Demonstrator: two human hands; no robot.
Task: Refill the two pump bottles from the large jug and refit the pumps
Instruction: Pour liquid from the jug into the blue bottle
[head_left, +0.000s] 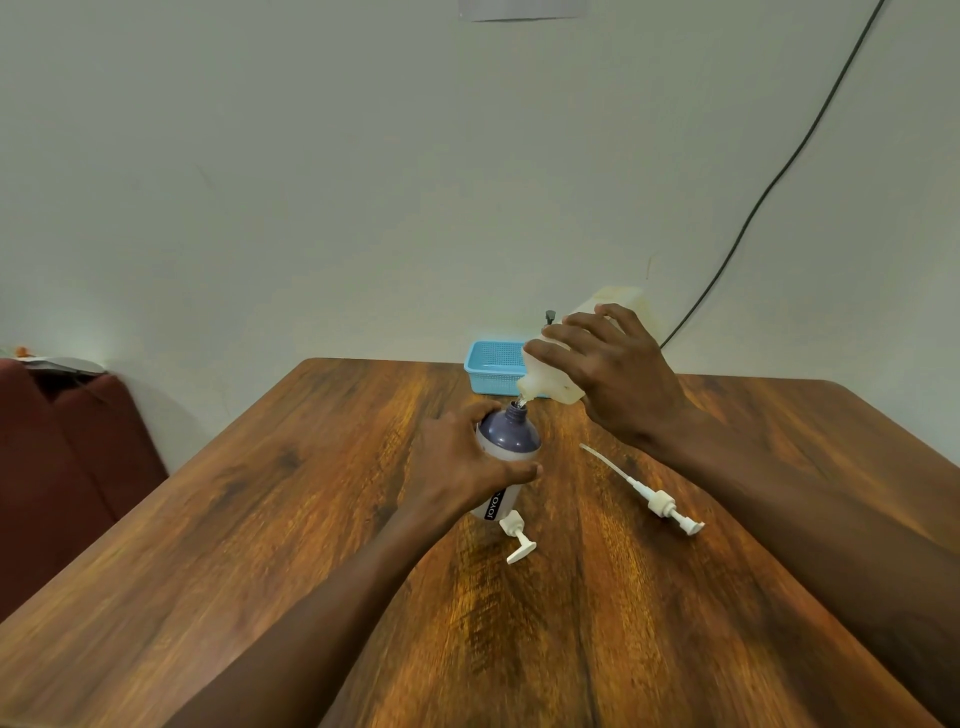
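Now jug (550, 382) tilted over bottle (509, 436).

1. You have one view only, from the camera on your head, so no second view overlaps it.
2. It faces forward and down, close over your left hand (462, 462) and right hand (618, 374).
3. Beyond your hands it takes in the wooden table (311, 519) and the wall (363, 182).

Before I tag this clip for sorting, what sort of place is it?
Probably a room in a home, though not certain: a wooden table against a plain wall, a dark red upholstered seat beside it, and a small blue basket.
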